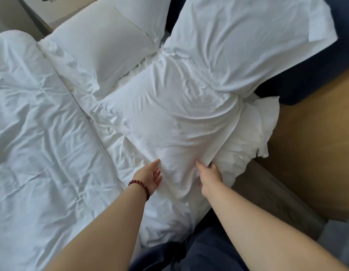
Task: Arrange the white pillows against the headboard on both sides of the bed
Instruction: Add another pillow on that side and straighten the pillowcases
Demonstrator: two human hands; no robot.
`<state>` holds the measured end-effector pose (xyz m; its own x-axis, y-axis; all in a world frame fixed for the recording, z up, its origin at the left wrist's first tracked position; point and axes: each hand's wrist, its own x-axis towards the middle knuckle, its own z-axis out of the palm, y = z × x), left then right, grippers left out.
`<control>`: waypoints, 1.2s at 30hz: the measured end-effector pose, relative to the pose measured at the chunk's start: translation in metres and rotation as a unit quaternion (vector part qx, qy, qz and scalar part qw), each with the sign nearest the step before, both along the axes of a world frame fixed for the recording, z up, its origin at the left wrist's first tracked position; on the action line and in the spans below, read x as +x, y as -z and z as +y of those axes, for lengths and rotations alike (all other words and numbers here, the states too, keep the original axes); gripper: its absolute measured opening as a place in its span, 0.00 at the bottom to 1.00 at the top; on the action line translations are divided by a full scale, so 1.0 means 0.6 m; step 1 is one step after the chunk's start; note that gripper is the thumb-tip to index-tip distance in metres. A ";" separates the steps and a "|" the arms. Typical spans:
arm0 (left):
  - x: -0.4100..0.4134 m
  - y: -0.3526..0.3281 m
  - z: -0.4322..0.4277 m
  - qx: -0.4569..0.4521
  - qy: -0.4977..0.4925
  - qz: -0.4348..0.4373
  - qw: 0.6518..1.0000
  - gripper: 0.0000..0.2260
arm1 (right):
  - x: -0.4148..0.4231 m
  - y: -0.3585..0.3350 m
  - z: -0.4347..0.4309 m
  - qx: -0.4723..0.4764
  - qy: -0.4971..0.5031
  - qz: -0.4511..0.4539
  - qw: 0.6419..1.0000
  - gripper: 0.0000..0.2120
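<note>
Right hand pinches the near pillow by its hem; left hand rests open against it (steadying), likely to push it toward the headboard.

The near pillow is white cloth, matt and finely creased; the far pillow behind it has the same cloth, lying smoother. Left of the near pillow the duvet is matt white cloth, heavily crumpled. Behind and right of it the headboard looks like dark blue matt upholstery. Right of it a tan panel looks like smooth, low-sheen wood. Below it sits a bracelet of glossy dark red beads.
</note>
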<state>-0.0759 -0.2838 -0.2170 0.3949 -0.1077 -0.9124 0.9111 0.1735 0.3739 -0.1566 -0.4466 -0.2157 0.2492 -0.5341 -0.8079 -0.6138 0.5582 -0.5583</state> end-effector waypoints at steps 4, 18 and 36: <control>-0.023 -0.002 0.066 0.082 -0.098 -0.039 0.991 0.03 | -0.031 0.002 -0.012 -0.084 0.002 0.022 0.996 0.14; -0.060 -0.002 0.040 -0.033 0.033 -0.015 0.999 0.12 | -0.084 0.030 0.073 0.125 0.027 -0.007 0.992 0.13; 0.017 0.026 0.053 -0.040 -0.053 0.003 0.998 0.10 | -0.086 -0.012 0.050 -0.077 -0.316 0.056 0.944 0.18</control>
